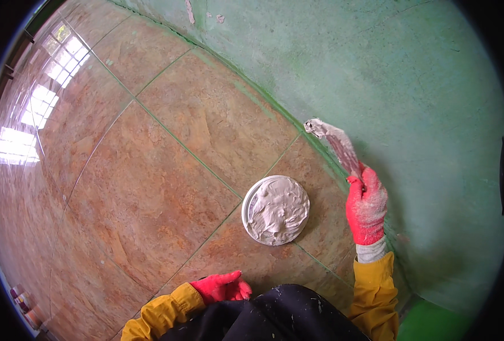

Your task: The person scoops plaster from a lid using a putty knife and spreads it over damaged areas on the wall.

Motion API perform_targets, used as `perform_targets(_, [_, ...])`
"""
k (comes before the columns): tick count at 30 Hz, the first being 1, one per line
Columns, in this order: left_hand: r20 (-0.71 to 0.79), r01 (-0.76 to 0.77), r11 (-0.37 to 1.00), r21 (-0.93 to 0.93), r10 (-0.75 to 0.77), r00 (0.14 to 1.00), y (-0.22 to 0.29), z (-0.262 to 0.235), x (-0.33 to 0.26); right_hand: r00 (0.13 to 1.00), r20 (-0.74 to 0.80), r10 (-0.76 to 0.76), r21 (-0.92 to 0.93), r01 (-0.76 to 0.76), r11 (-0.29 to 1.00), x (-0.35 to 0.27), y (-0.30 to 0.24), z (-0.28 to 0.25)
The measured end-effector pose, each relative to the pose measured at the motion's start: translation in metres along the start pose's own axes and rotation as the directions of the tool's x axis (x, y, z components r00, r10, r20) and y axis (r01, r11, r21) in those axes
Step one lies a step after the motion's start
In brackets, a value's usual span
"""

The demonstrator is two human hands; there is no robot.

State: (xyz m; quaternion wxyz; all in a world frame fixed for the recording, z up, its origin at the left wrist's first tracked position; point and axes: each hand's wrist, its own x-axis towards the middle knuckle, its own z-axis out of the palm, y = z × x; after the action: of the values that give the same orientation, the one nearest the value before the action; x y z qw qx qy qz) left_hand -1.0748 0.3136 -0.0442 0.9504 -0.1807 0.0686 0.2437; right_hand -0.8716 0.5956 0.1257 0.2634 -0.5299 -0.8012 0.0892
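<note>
My right hand [366, 207], in a red glove, grips a putty knife [334, 142] whose putty-smeared blade points up and left, its tip at the base of the green wall [411, 96]. A round white lid [275, 209] heaped with grey-white putty lies on the floor just left of that hand. My left hand [222, 287], also in a red glove, rests by my dark-trousered knee with its fingers curled and nothing in it. Both sleeves are yellow.
The floor [144, 170] is glossy brown tile with green grout lines; window light reflects at the left. Small containers [25, 307] stand at the lower left edge. Patches of white filler show high on the wall.
</note>
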Motion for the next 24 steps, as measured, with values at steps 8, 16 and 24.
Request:
perform_targets(8, [-0.01, 0.017, 1.0, 0.008, -0.017, 1.0, -0.002, -0.005, 0.002, 0.998, 0.035, 0.044, 0.014, -0.045, 0.999, 0.007, 0.024, 0.012])
perform_targets(16, [-0.015, 0.012, 1.0, 0.013, -0.012, 1.0, 0.0, -0.004, -0.002, 0.999, 0.004, 0.052, -0.039, -0.051, 0.998, 0.007, 0.024, 0.006])
perform_targets(24, [0.026, 0.018, 1.0, -0.006, -0.018, 0.999, 0.003, -0.005, 0.001, 0.991, 0.0, 0.13, 0.096, -0.13, 0.987, 0.018, 0.051, 0.02])
